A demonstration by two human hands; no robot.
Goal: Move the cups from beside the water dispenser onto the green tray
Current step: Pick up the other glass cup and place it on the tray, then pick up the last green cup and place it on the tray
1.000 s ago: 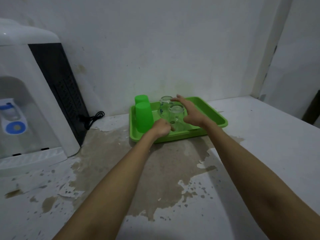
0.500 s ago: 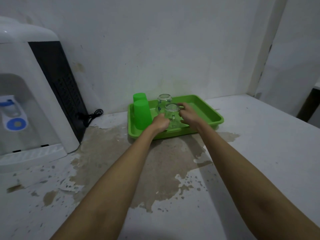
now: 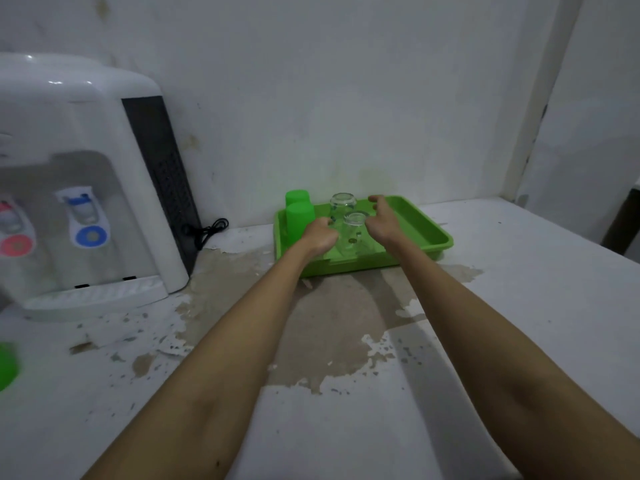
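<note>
Your left hand (image 3: pixel 320 235) is curled loosely, right hand (image 3: pixel 381 221) spread, neither gripping; near glass cup (image 3: pixel 353 233) sits between them on green tray (image 3: pixel 426 233). Beyond: second glass (image 3: pixel 343 204), two green cups (image 3: pixel 299 216). Looks nearly done; another green item (image 3: pixel 5 365) sits far left on the bench.

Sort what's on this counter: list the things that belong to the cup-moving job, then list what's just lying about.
Part of the job:
green tray
two green cups
near glass cup
far glass cup
left hand
right hand
water dispenser

Just lying about:
black cord
green object at the left edge, cut off by the frame
</note>
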